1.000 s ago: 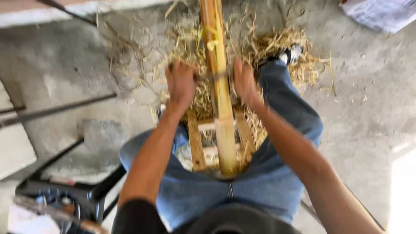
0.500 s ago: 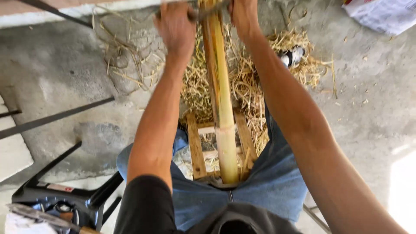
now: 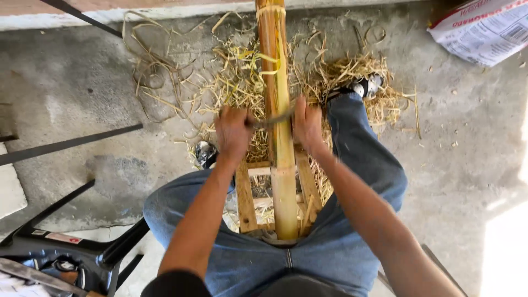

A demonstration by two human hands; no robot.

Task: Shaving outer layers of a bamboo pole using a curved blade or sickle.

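A long yellow-brown bamboo pole (image 3: 279, 137) runs away from me between my knees, resting on a small wooden frame (image 3: 247, 201). My left hand (image 3: 234, 132) and my right hand (image 3: 307, 124) each grip one end of a thin metal blade (image 3: 273, 119) that lies across the pole. The blade sits about halfway up the visible pole. Thin curled shavings (image 3: 242, 82) lie heaped on the concrete around the pole.
My legs in blue jeans (image 3: 357, 159) straddle the frame, with a shoe (image 3: 367, 85) among the shavings. A black plastic chair (image 3: 66, 247) stands at the lower left. A printed sack (image 3: 484, 27) lies at the top right. Dark metal rods (image 3: 66, 144) cross the floor at left.
Both hands had reached far up the pole with the blade half a second ago. They have now drawn it back toward me, to about where they were one second ago.
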